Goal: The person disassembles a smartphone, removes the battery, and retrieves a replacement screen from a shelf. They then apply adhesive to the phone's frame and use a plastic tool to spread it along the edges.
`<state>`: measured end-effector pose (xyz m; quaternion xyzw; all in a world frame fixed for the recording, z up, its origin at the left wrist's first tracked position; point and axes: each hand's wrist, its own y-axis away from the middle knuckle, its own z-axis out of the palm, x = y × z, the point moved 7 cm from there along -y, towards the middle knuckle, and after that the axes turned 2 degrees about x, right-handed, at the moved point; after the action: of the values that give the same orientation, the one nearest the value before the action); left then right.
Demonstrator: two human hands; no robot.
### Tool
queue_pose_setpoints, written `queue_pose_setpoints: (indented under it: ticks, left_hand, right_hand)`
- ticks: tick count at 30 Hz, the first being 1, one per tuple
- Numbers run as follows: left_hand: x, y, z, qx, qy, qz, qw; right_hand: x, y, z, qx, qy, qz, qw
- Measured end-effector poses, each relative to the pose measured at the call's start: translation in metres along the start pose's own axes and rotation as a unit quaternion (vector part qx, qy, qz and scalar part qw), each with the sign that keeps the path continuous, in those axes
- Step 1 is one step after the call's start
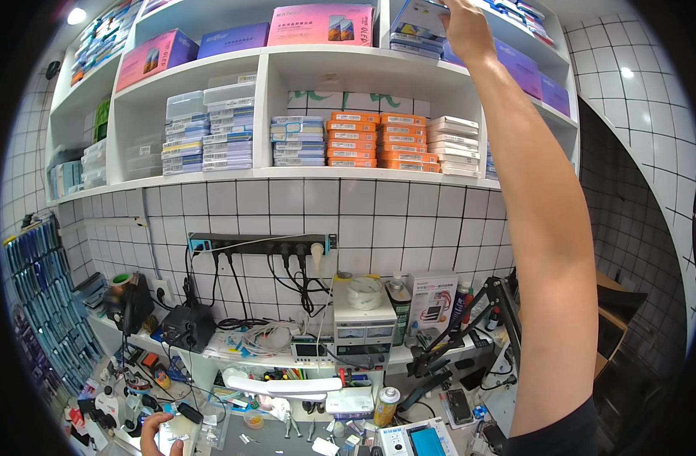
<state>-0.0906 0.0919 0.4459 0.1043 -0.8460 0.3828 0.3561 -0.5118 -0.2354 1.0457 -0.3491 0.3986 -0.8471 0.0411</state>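
My right hand is raised to the upper shelf, its fingers closed on the edge of a flat blue-and-clear box at the top of a short stack of similar boxes. My left hand is low at the bottom left, near a microscope on the cluttered bench; its fingers are curved but apart, with nothing visible in them.
White shelving holds pink boxes, orange boxes and stacked flat cases. Below are a power strip, bench instruments, a black articulated arm, a spray can and a blue pad.
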Motion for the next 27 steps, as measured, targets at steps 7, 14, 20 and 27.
queue_pose_setpoints:
  ticks: [7, 14, 20, 27]
  left_hand:
    - [0.015, -0.009, 0.003, -0.002, -0.007, 0.044, 0.999]
    - [0.024, -0.013, 0.006, -0.007, -0.007, 0.063, 0.998]
    - [0.024, -0.014, 0.006, -0.010, -0.009, 0.057, 0.998]
    - [0.030, -0.019, 0.000, -0.013, -0.019, 0.056, 0.998]
  right_hand:
    - [-0.015, 0.017, 0.005, 0.001, 0.134, 0.092, 0.987]
    - [-0.016, 0.031, 0.025, -0.116, 0.165, 0.185, 0.962]
    - [-0.009, 0.044, 0.050, -0.240, 0.106, 0.230, 0.937]
    - [-0.040, 0.058, 0.042, -0.115, 0.129, 0.123, 0.977]
